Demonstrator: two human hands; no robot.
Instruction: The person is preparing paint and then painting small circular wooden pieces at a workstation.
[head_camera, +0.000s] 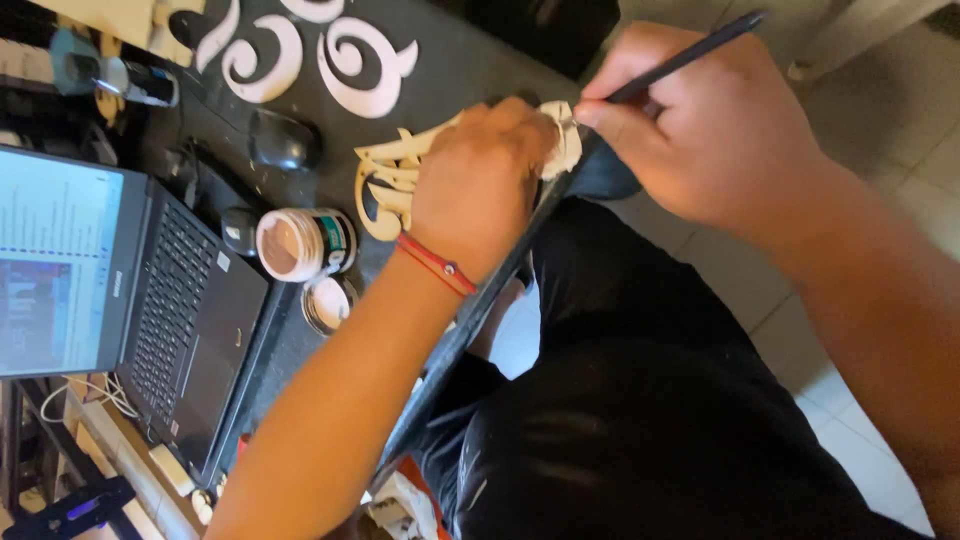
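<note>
Cream cutout (400, 175) pinned on dark table (470, 70) under left hand (480, 185); right hand (710, 120) fingers grip brush (690, 55).

The left hand (480, 185) presses down at upper centre, fingers curled, forearm bare. The right hand (705, 125), upper right, pinches closed in a writing grip.

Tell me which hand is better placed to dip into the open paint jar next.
Probably the right hand: it holds the brush. The left hand lies nearer the open paint jar but presses down the cream carved piece at the table's edge.
</note>
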